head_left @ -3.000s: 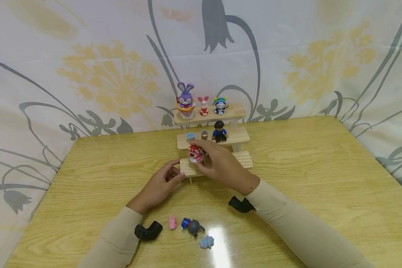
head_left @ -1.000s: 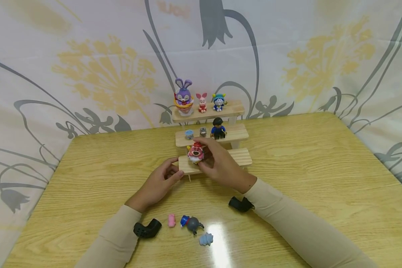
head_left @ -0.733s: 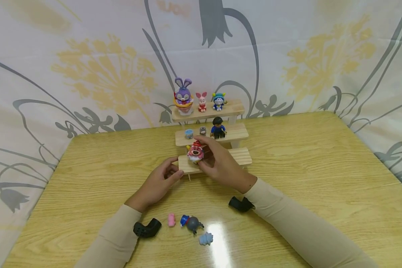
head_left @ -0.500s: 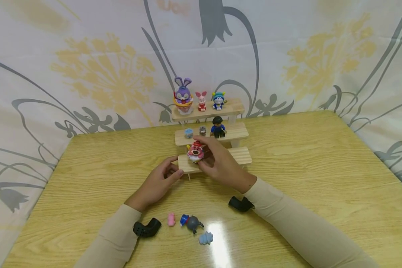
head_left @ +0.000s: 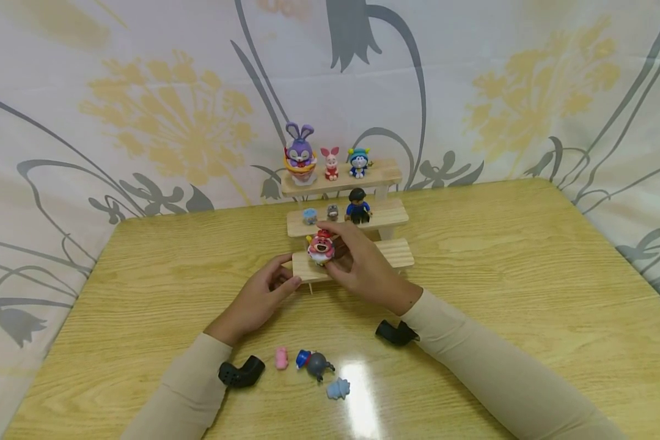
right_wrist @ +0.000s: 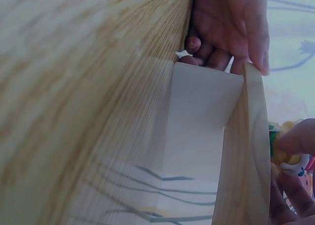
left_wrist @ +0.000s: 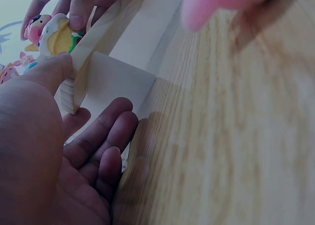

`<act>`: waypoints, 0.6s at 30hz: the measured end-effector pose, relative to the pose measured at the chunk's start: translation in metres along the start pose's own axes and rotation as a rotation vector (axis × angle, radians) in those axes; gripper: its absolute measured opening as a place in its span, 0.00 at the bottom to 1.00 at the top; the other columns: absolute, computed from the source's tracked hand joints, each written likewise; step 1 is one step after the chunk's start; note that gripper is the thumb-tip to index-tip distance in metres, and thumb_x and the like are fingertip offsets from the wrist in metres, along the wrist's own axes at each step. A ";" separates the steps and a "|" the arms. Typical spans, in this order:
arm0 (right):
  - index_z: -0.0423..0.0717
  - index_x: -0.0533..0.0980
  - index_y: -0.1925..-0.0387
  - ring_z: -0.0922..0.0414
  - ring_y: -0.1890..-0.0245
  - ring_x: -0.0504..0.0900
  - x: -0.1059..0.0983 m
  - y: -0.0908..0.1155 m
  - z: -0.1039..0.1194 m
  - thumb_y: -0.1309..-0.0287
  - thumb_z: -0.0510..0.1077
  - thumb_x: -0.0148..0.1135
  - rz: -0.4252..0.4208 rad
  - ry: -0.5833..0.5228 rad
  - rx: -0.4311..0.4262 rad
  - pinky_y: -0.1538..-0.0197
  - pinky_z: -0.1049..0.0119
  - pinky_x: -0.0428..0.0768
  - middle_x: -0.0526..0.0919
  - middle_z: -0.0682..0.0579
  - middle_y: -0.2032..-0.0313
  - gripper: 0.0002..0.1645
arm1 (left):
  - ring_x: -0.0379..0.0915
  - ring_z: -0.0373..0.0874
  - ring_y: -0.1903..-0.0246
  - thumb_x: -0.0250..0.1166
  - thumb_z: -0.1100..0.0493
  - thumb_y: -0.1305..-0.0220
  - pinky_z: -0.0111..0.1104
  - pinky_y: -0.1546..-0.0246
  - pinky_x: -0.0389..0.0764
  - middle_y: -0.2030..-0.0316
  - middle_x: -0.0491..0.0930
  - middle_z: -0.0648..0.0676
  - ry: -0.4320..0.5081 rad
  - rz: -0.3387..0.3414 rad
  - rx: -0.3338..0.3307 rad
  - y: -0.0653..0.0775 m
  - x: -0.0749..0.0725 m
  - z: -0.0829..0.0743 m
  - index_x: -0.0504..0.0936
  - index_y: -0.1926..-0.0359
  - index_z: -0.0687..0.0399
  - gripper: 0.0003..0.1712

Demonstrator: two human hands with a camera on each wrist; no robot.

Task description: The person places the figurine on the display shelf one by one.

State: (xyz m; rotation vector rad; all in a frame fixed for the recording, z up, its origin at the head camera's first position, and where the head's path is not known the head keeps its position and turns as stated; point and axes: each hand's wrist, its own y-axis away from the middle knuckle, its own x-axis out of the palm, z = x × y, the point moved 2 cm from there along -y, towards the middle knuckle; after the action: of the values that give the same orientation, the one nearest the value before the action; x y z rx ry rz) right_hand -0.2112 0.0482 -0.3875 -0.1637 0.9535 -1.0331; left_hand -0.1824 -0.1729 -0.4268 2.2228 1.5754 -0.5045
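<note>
My right hand (head_left: 363, 263) holds a small pink bear figurine (head_left: 321, 247) with a red hat between thumb and fingers, over the left part of the lowest step of a wooden tiered display stand (head_left: 398, 252). In the right wrist view the figurine (right_wrist: 291, 162) is right at the board's top, partly hidden by the thumb. My left hand (head_left: 261, 296) grips the left end of that lowest step. The left wrist view has its thumb (left_wrist: 54, 70) on the board's edge, with the other fingers beside the white support (left_wrist: 118, 80).
A purple rabbit figurine (head_left: 300, 153), a piglet figurine (head_left: 331, 165) and a blue-hatted figurine (head_left: 359, 164) line the top step. The middle step bears two tiny figurines and a toy man (head_left: 357, 208). Nearer on the table lie pink (head_left: 282, 359), grey (head_left: 316, 365) and light blue (head_left: 338, 389) figurines.
Since three seconds ago the bear figurine has turned to face more forward, in my right hand over the same step. Both hands stay nearly in place; the head view shifts slightly.
</note>
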 end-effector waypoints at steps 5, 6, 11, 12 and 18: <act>0.43 0.61 0.28 0.55 0.54 0.80 0.000 0.000 -0.001 0.40 0.31 0.65 -0.002 -0.001 -0.001 0.53 0.65 0.82 0.73 0.43 0.46 0.40 | 0.75 0.44 0.58 0.57 0.46 0.25 0.39 0.54 0.74 0.50 0.80 0.58 -0.007 -0.002 -0.001 0.000 0.000 0.000 0.60 0.25 0.56 0.35; 0.43 0.61 0.28 0.55 0.54 0.80 0.000 0.001 -0.001 0.40 0.31 0.66 -0.002 0.000 0.001 0.53 0.65 0.82 0.74 0.43 0.46 0.41 | 0.75 0.44 0.58 0.57 0.46 0.25 0.39 0.54 0.74 0.50 0.80 0.58 -0.006 -0.002 0.000 0.000 0.000 0.000 0.60 0.25 0.56 0.35; 0.44 0.61 0.28 0.55 0.53 0.79 0.000 0.001 -0.001 0.40 0.31 0.65 -0.003 -0.002 0.012 0.53 0.64 0.82 0.74 0.44 0.46 0.41 | 0.75 0.43 0.57 0.57 0.46 0.25 0.39 0.53 0.74 0.50 0.80 0.58 -0.004 -0.001 0.001 0.000 0.000 0.000 0.60 0.25 0.56 0.35; 0.44 0.61 0.28 0.55 0.53 0.79 0.000 0.000 -0.001 0.40 0.31 0.65 -0.003 -0.004 0.014 0.53 0.64 0.82 0.74 0.44 0.45 0.41 | 0.75 0.43 0.57 0.57 0.46 0.25 0.39 0.53 0.74 0.49 0.80 0.58 -0.004 0.000 0.002 0.000 0.000 0.000 0.60 0.25 0.56 0.35; 0.43 0.60 0.27 0.55 0.52 0.78 0.000 0.001 0.000 0.39 0.32 0.65 -0.004 -0.005 0.019 0.52 0.64 0.81 0.74 0.44 0.45 0.41 | 0.75 0.43 0.57 0.57 0.46 0.25 0.39 0.53 0.74 0.50 0.80 0.58 -0.006 -0.003 0.002 0.000 0.000 0.000 0.60 0.25 0.56 0.35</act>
State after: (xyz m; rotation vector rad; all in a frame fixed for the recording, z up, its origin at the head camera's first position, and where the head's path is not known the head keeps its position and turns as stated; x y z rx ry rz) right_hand -0.2109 0.0485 -0.3884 -0.1526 0.9385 -1.0450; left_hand -0.1826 -0.1732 -0.4271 2.2190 1.5756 -0.5134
